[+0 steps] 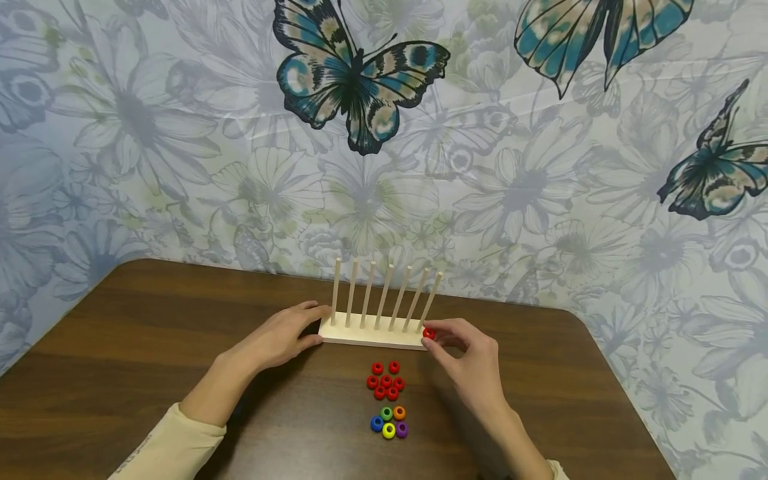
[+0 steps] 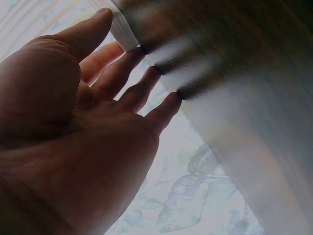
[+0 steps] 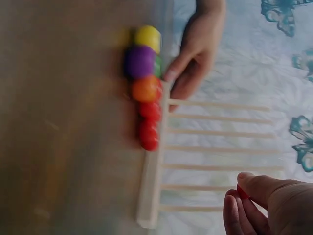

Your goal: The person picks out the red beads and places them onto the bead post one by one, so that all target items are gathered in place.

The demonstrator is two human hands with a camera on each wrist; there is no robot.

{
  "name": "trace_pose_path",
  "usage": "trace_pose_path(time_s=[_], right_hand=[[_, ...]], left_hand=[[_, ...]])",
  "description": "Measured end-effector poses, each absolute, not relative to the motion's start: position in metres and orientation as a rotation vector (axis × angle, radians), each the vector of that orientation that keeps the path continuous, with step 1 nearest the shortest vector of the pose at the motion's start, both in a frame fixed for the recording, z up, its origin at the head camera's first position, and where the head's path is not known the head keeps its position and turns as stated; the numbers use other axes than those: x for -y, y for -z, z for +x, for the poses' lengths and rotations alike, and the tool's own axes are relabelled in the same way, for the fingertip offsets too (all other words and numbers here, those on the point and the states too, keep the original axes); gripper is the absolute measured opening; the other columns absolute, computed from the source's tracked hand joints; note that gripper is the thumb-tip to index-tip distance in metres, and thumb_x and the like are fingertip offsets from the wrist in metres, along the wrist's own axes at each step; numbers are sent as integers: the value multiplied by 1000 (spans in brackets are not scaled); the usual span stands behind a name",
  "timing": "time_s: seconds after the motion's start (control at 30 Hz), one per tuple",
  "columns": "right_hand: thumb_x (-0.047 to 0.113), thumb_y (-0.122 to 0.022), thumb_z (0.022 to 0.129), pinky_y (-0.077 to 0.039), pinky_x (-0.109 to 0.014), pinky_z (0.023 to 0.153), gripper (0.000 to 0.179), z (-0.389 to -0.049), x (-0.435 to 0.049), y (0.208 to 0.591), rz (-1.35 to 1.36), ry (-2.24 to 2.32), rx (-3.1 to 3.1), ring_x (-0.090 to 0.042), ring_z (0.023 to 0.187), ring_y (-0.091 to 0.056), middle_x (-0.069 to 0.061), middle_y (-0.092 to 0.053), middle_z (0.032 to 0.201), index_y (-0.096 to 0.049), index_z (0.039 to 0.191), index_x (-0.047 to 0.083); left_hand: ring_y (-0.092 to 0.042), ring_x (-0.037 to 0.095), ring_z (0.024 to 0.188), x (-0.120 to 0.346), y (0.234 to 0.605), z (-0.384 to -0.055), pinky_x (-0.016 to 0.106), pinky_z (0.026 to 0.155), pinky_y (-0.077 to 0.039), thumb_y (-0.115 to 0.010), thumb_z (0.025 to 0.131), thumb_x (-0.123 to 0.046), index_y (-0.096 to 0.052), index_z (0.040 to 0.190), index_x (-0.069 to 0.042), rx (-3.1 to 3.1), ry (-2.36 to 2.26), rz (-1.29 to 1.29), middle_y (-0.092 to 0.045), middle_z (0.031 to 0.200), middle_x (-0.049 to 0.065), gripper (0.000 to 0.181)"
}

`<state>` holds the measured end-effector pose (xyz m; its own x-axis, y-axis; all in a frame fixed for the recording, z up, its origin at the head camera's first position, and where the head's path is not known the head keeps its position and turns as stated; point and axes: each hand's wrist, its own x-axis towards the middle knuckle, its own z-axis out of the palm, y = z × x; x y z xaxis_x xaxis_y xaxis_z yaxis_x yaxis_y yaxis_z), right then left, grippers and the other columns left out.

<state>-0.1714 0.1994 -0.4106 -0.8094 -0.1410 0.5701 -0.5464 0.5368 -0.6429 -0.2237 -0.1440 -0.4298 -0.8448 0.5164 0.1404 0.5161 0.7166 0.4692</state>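
A pale wooden peg stand (image 1: 372, 339) with a row of several upright pegs stands toward the back of the table. At its left end, my left hand (image 1: 288, 337) holds the base between thumb and fingers; in the left wrist view, other fingertips (image 2: 178, 95) touch the tabletop. My right hand (image 1: 471, 353) pinches a red bead (image 1: 429, 333) between thumb and fingers beside the stand's right end. The right wrist view shows this bead (image 3: 242, 192) partly covered by the fingers, held above the base near the endmost pegs. No bead is visible on the pegs.
Several loose red beads (image 1: 387, 381) lie in front of the stand. Nearer to me sit single green (image 1: 387, 413), orange (image 1: 399, 413), blue (image 1: 377, 423), yellow (image 1: 389, 431) and purple beads (image 1: 402, 429). Butterfly-patterned wall covering (image 1: 384, 200) rises behind the brown table (image 1: 150, 333).
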Motion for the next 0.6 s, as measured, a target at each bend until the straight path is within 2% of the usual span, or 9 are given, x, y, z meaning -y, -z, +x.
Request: trace_pose_path(time_s=[0.23, 0.43, 0.6], right_hand=[[8, -86, 89, -62, -24, 79, 28, -186, -189, 379, 523, -1226, 2192, -9, 83, -74, 2, -80, 102, -79, 115, 14], [7, -86, 89, -61, -21, 73, 23, -200, -175, 346, 541, -1298, 2015, -14, 81, -74, -5, -80, 98, -79, 111, 9], [8, -84, 90, -60, -20, 76, 20, -212, -168, 324, 540, -1370, 1939, -15, 82, -73, -6, -80, 98, -80, 110, 8]], left_hand=[[-51, 46, 143, 147, 430, -224, 62, 111, -48, -74, 100, -14, -58, 148, -4, -2918, -776, 868, -57, 150, 24, 52], [-48, 46, 145, 147, 430, -224, 63, 111, -47, -73, 101, -14, -57, 150, -4, -2907, -776, 841, -56, 153, 24, 53], [-47, 45, 147, 144, 430, -226, 62, 112, -47, -72, 102, -15, -55, 152, -5, -2894, -773, 837, -54, 155, 23, 53]])
